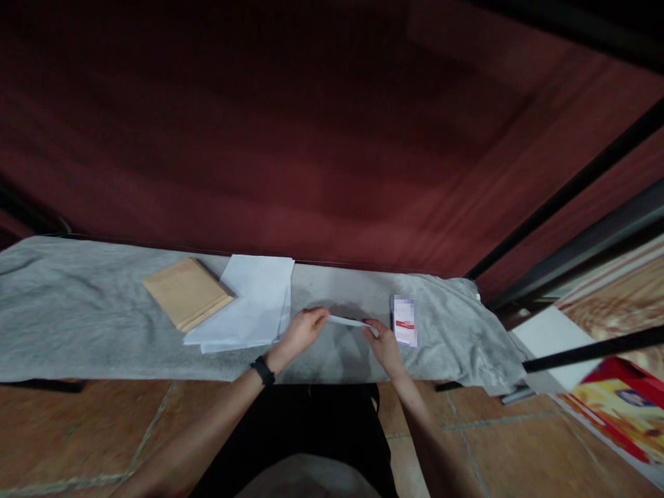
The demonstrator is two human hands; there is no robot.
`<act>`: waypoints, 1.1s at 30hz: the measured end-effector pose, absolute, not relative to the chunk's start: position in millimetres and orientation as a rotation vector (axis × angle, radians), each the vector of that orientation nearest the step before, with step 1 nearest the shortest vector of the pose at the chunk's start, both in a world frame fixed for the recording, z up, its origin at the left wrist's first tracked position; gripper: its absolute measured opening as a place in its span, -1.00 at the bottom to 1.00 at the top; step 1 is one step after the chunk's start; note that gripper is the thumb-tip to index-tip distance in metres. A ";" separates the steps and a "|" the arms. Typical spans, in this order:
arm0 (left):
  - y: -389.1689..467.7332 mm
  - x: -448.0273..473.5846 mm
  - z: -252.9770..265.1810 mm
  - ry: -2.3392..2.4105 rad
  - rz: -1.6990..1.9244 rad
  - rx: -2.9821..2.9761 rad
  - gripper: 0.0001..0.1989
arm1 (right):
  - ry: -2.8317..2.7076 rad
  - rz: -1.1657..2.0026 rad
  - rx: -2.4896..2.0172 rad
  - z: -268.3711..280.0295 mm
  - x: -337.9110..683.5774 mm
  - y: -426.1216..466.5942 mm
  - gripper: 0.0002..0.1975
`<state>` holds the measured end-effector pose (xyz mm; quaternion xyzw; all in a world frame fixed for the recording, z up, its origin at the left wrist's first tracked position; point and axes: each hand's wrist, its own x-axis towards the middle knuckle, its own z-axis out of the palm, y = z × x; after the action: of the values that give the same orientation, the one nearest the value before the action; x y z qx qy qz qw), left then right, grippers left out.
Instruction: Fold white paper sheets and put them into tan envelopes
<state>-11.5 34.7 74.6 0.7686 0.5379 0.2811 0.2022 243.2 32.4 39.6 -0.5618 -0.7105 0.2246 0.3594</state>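
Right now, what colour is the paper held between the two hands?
The paper is white, seen best in the head view, the only one here.

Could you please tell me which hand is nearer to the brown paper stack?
The left. The left hand is right of the brown paper stack, past the white sheets; the right hand is farther right, at the white strip's other end.

A long worktop is carrying a rumpled grey cloth. Left of the middle, white paper is lying on it, and stacked brown envelopes are overlapping the paper's left edge. Farther right, a phone is resting on the cloth.
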 end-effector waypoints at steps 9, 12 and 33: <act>28.2 -8.2 41.1 1.332 1.143 1.143 -0.48 | -1.745 0.499 -1.634 30.7 214.7 54.8 -0.65; 25.1 -6.6 16.2 1.509 1.109 1.203 -0.32 | -1.758 0.432 -1.710 19.7 206.0 55.1 -0.73; -15.0 21.6 7.6 1.614 0.424 2.655 -0.40 | -2.443 0.037 -1.361 -11.8 191.3 12.7 -0.48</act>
<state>21.6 -15.0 7.6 0.8467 0.5146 0.1351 0.0028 191.3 12.7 -11.8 -0.4794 -0.8605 0.0129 0.1716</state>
